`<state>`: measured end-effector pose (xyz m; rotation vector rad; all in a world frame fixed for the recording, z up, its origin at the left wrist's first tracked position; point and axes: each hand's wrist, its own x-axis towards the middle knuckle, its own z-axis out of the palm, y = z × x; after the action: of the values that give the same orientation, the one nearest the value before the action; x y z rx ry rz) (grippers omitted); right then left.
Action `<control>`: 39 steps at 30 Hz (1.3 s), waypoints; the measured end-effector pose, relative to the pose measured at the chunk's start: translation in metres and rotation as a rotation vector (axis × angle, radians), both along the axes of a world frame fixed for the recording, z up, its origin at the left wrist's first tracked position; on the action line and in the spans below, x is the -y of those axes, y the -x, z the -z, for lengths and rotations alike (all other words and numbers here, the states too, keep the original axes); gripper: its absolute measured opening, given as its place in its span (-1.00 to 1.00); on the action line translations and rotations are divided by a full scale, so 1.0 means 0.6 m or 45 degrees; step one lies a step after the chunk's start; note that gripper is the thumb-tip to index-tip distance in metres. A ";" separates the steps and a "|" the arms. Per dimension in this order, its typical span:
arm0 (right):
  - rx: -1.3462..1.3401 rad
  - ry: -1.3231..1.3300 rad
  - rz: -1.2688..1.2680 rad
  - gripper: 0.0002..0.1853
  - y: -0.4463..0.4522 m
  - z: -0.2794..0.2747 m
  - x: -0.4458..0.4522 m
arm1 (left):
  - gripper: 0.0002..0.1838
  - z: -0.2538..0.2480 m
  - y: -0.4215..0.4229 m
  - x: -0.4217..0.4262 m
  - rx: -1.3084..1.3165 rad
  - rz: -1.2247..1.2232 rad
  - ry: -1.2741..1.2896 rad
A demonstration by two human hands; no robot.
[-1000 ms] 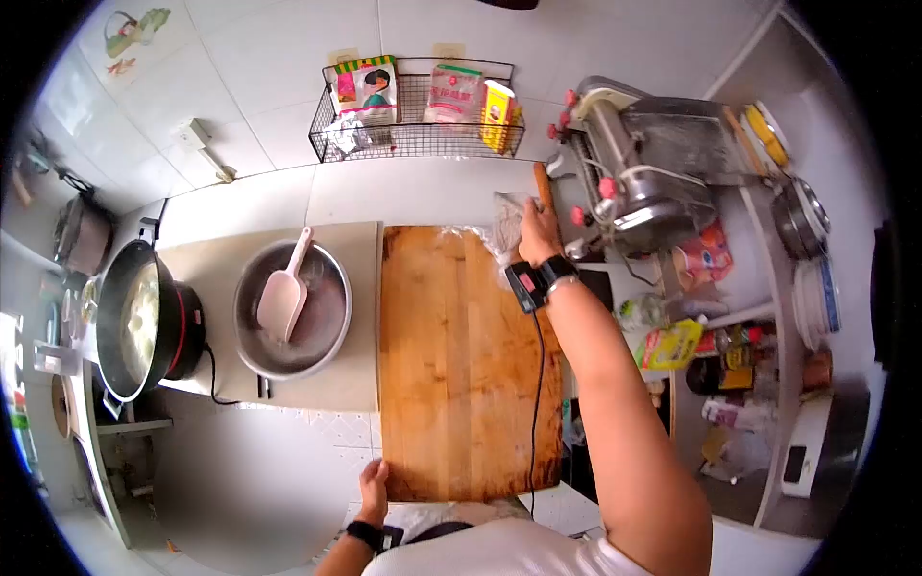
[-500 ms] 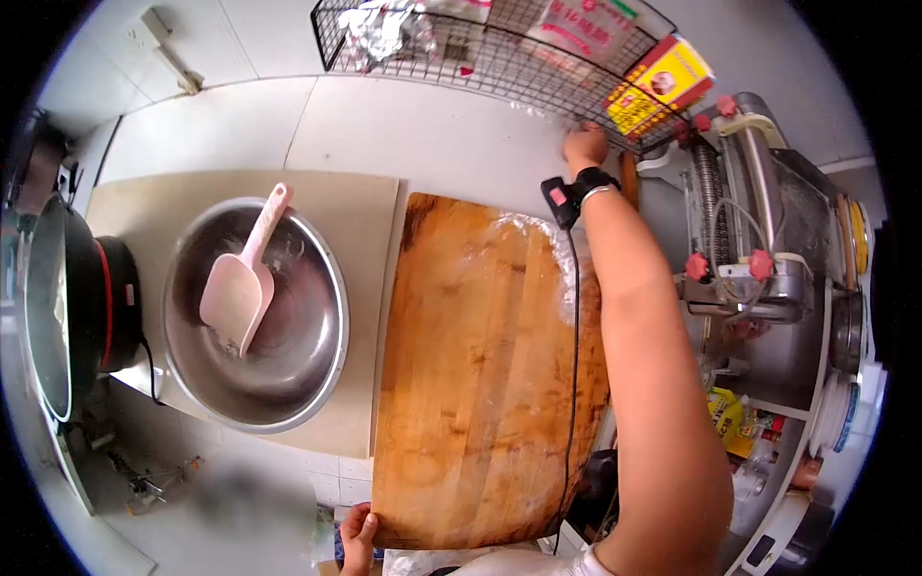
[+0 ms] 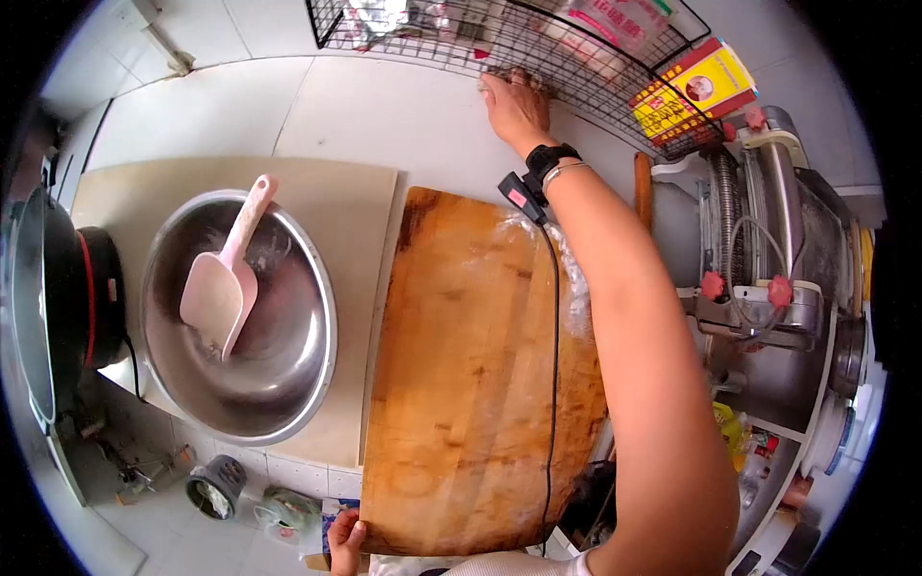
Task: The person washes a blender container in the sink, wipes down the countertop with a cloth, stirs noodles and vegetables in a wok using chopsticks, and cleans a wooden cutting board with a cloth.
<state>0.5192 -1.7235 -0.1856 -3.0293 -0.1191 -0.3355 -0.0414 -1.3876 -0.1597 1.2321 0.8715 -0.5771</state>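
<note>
My left hand (image 3: 344, 542) grips the lower left corner of a large wooden cutting board (image 3: 461, 384), its thumb on top. White flour-like powder marks the board's upper right part. My right hand (image 3: 519, 108), wearing a black wrist strap with a small device, is at the back of the counter, just under the wire basket (image 3: 538, 58). Its fingers are closed around or over a greyish-brown thing that I cannot make out. A black cable runs from the device down across the board.
Left of the board, a steel bowl (image 3: 298, 384) with a pink scoop (image 3: 219, 293) stands on a beige board (image 3: 351, 288). A black pot (image 3: 58, 288) is at far left. A roller machine (image 3: 759, 221) stands right; a yellow box (image 3: 696, 91) rests in the basket.
My right hand has moved left along the counter's back, from near the yellow box to below the basket's middle. The view has shifted slightly. My left hand stays at the board's corner.
</note>
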 end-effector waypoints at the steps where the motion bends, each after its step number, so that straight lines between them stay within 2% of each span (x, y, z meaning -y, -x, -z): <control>1: 0.007 0.000 0.006 -0.69 0.009 -0.002 0.010 | -0.70 -0.002 -0.004 0.001 0.015 0.003 0.010; 3: 0.012 0.235 -0.049 -0.68 0.020 0.003 0.042 | -0.70 -0.003 -0.005 0.000 0.040 0.009 0.020; 5: -0.142 0.345 0.109 -0.64 0.032 -0.012 0.079 | -0.69 0.005 0.004 -0.006 0.031 0.020 0.011; 7: -0.171 0.264 0.169 -0.62 0.031 -0.001 0.140 | -0.68 0.009 0.010 -0.008 0.032 0.014 0.013; 11: -0.294 0.308 0.235 -0.60 0.067 -0.053 0.178 | -0.66 0.011 0.006 -0.007 -0.012 0.013 0.033; 13: -0.197 0.058 0.190 -0.64 0.040 -0.008 0.199 | -0.65 0.009 0.004 -0.007 -0.001 0.018 0.039; 14: 0.051 0.106 0.195 -0.70 0.027 0.022 0.203 | -0.64 0.011 0.006 -0.008 0.001 0.003 0.048; 15: 0.049 0.106 0.196 -0.70 0.018 0.032 0.202 | -0.64 0.011 0.007 -0.010 0.000 -0.008 0.057; 17: -0.163 -0.186 0.179 -0.68 0.001 0.042 0.201 | -0.64 0.004 0.004 -0.004 0.004 -0.022 0.052; 18: -0.202 -0.013 0.224 -0.71 -0.006 0.036 0.182 | -0.65 0.002 0.002 -0.002 0.009 -0.035 0.049; 19: 0.065 -0.288 -0.190 -0.73 0.000 0.059 0.181 | -0.65 0.006 0.003 0.000 0.012 -0.031 0.059; 20: -0.068 -0.564 0.060 -0.74 0.006 0.052 0.142 | -0.65 0.010 0.006 0.000 0.035 -0.042 0.070; 21: 0.174 -0.068 -0.052 -0.73 -0.004 0.056 0.122 | -0.66 0.014 0.009 -0.002 0.058 -0.052 0.078; 23: -0.009 -0.308 0.143 -0.74 0.030 0.016 0.071 | -0.66 0.017 0.012 -0.009 0.061 0.001 0.084; 24: 0.001 -0.314 0.149 -0.74 0.039 0.005 0.074 | -0.67 0.017 0.010 -0.014 0.058 0.047 0.080; 26: -0.224 -0.813 0.059 -0.74 0.057 -0.015 0.087 | -0.67 0.015 0.010 -0.011 0.043 0.009 0.081; 27: 0.001 -1.024 0.052 -0.79 0.047 -0.001 0.101 | -0.68 0.015 0.009 -0.010 0.025 -0.037 0.093; 28: -0.064 -1.330 0.168 -0.81 0.051 0.003 0.138 | -0.69 0.015 0.008 -0.011 0.013 -0.023 0.074; 30: 0.070 -1.030 0.301 -0.74 0.058 -0.011 0.197 | -0.69 0.011 0.006 -0.009 0.008 -0.039 0.083; 31: -0.025 -0.665 0.386 -0.70 0.074 -0.038 0.204 | -0.68 0.011 0.005 -0.009 0.005 -0.040 0.099; 34: -0.129 -0.537 0.442 -0.64 0.067 0.010 0.234 | -0.68 0.015 0.003 -0.011 0.041 0.011 0.113; 35: -0.070 -0.410 0.456 -0.63 0.048 0.055 0.240 | -0.68 0.017 0.004 -0.011 0.038 0.007 0.116; 37: -0.026 -0.248 0.406 -0.54 0.032 0.077 0.210 | -0.68 0.019 0.008 -0.011 0.042 -0.035 0.153; 39: 0.017 -0.195 0.631 -0.53 0.031 0.059 0.154 | -0.68 -0.005 0.005 -0.017 -0.047 -0.013 0.158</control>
<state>0.5008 -1.8157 -0.2208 -2.8635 0.6333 -0.3773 -0.0444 -1.3773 -0.1564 1.1074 0.8597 -0.6384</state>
